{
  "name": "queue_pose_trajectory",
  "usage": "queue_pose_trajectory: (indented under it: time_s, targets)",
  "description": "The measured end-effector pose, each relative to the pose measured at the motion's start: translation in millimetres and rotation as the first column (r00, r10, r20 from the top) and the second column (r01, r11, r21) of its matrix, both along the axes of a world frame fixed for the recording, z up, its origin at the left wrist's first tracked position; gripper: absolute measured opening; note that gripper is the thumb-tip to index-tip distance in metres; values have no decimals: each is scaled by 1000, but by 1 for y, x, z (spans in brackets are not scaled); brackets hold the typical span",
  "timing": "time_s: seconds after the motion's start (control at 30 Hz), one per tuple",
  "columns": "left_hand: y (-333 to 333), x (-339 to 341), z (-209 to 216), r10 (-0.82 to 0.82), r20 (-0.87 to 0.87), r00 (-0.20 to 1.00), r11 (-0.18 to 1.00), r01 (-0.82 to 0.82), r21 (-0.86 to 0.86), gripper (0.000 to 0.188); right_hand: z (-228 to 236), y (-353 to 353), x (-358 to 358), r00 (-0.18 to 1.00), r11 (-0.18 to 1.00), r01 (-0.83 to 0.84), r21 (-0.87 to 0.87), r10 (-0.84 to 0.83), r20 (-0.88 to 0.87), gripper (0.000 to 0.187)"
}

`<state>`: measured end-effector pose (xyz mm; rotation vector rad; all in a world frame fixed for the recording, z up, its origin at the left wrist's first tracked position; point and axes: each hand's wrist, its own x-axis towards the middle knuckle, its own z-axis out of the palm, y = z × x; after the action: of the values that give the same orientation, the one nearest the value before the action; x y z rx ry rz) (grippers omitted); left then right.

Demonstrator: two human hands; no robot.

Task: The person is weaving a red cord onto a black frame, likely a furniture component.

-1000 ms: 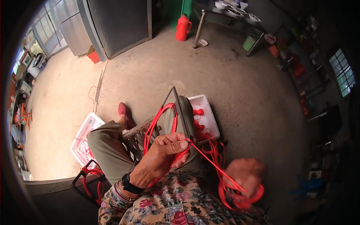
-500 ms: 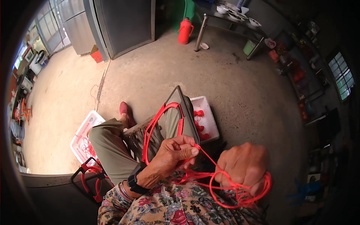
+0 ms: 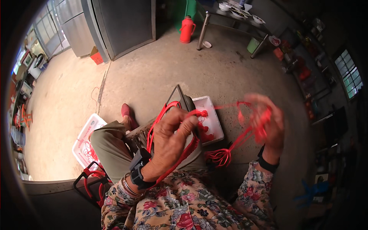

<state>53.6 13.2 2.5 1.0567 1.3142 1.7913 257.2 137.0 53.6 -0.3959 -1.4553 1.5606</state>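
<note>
Red cord strung between two hands over a dark frame

The left hand (image 3: 168, 140) is closed, its thumb drawn in beside the bent forefinger. It appears to have hold of the dark frame (image 3: 186, 102) by its near side; the exact grip is hidden behind the fingers. The right hand (image 3: 275, 122) is raised, well apart from the left, with fingers partly curled around a loose bunch of red cord (image 3: 220, 156). Motion blurs this hand, so how tightly it grips cannot be told. One strand runs across from the right hand toward the left thumb, and loops dangle below the right palm.

The frame leans over the person's lap, with a red strap (image 3: 156, 124) along its left and a red ribbed band (image 3: 184, 159) slanting below the left hand. Just beyond it, a white box (image 3: 202, 102) holds more red cord. Another white box (image 3: 85, 128), with tangled red cord inside, stands by the person's left knee. Near that box, at the lower left, is a black frame with red bands (image 3: 100, 188).

Farther out, a red flask (image 3: 186, 30) stands on the floor (image 3: 153, 73) near a table (image 3: 203, 30) bearing bowls (image 3: 238, 13).
</note>
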Motion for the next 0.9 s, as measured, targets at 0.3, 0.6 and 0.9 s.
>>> queue_pose_trajectory:
  time_s: [0.3, 0.6, 0.9]
  targets:
    - [-9, -23, -27, -49, 354, 934, 952, 151, -266, 18, -75, -7, -32, 683, 959, -127, 254, -101, 723, 10]
    - [-6, -14, -36, -157, -113, 981, 967, 130, -217, 12, -96, -34, -78, 832, 956, -114, 269, -56, 551, 34]
    - [-1, -13, -17, -83, -440, 894, 980, -8, -201, 14, -88, -44, -82, 840, 964, -84, 252, -67, 538, 47]
